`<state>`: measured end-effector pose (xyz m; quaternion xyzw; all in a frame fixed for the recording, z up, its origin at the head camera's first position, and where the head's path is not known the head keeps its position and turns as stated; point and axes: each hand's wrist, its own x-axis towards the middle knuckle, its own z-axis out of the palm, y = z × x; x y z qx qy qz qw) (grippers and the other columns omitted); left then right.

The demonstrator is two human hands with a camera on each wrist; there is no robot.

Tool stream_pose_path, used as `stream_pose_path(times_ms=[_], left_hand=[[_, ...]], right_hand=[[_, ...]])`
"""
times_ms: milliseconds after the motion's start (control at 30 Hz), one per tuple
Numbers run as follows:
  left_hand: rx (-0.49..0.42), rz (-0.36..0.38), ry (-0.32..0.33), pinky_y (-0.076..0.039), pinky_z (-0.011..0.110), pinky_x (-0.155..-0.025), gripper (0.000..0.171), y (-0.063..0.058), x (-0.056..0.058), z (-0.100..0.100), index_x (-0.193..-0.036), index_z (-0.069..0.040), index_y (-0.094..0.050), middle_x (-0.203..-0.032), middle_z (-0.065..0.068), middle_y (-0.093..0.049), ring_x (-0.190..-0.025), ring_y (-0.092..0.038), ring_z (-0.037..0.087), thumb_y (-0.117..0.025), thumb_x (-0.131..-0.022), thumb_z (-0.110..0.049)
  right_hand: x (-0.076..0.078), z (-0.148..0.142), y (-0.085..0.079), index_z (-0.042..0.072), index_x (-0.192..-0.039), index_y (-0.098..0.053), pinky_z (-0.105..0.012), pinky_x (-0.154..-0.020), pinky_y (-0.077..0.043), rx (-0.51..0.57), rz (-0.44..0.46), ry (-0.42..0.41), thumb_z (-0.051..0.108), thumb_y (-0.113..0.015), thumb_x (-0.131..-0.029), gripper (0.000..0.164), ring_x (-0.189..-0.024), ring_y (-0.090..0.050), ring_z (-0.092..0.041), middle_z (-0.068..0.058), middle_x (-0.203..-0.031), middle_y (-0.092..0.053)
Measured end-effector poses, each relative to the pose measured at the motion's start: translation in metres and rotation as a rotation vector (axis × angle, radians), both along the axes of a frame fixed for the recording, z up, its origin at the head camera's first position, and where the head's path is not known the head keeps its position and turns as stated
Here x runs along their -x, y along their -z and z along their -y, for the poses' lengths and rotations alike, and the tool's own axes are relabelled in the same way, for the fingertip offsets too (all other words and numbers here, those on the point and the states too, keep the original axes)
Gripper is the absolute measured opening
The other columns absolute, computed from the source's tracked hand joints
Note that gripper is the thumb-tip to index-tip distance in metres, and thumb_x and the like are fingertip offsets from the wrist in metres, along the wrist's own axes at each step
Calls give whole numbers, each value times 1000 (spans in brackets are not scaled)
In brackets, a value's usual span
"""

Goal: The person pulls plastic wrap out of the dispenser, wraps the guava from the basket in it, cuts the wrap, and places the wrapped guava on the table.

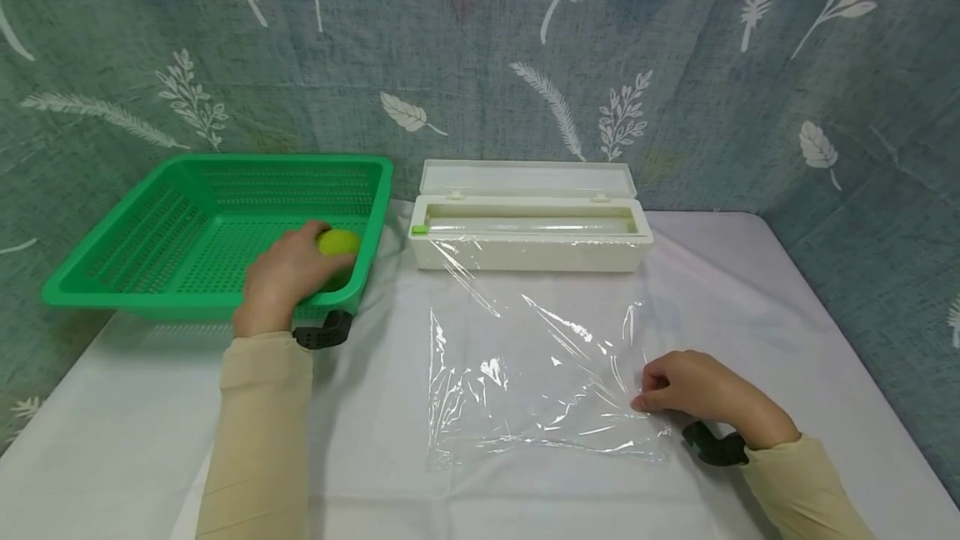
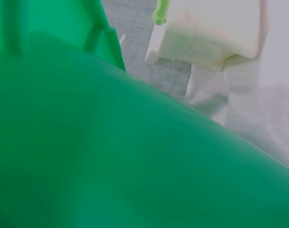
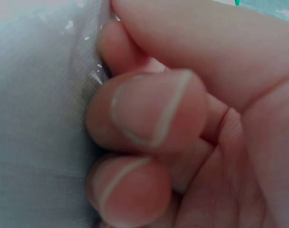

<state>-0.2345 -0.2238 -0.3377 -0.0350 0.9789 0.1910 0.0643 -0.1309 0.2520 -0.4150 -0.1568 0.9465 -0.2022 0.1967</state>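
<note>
In the head view my left hand (image 1: 283,269) reaches over the near right rim of the green basket (image 1: 217,300). Its fingers and thumb grip a yellow-green rounded thing (image 1: 339,242), perhaps a fruit, inside that corner. The basket's wall (image 2: 135,156) fills most of the left wrist view and hides the hand there. A sheet of clear plastic wrap (image 1: 525,373) lies drawn out over the white cloth. At the sheet's right edge, my right hand (image 1: 697,390) pinches the film between thumb and forefinger; the other fingers curl under, as the right wrist view shows.
Behind the sheet stands a cream wrap dispenser (image 1: 532,255), lid raised, with the film roll (image 1: 525,225) inside and a green slider (image 1: 419,230) at its left end. Patterned grey-green fabric (image 1: 480,65) hangs behind the table. The basket stands left of the dispenser.
</note>
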Motion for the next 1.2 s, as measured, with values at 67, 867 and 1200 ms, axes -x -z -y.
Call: stream_pose_path(times_ms=[67, 867, 1200], left_hand=[[1, -5, 3, -37, 40, -52, 71, 0, 0, 1, -140, -16, -26, -112, 20, -45, -82, -46, 33, -46, -81, -49], [-367, -40, -39, -42, 45, -68, 76, -4, -3, 19, -142, -25, -21, -134, 19, -33, -98, -44, 35, -43, -80, -63], [-714, -80, -67, -50, 43, -71, 65, -12, -6, 19, -139, -34, -27, -139, 12, -25, -104, -44, 34, -51, -82, -54]], right_hand=[[0, 0, 0, 23, -60, -52, -22, -48, -29, -2, -2, -4, 43, -68, -73, 28, -50, -40, -7, 12, -51, -40], [0, 4, -1, 22, -60, -53, -22, -47, -29, 5, 14, 4, 43, -68, -73, 28, -51, -41, -7, 11, -52, -40], [-1, 3, -1, 22, -61, -53, -22, -48, -30, 0, 13, 5, 44, -67, -73, 29, -52, -41, -7, 11, -52, -41]])
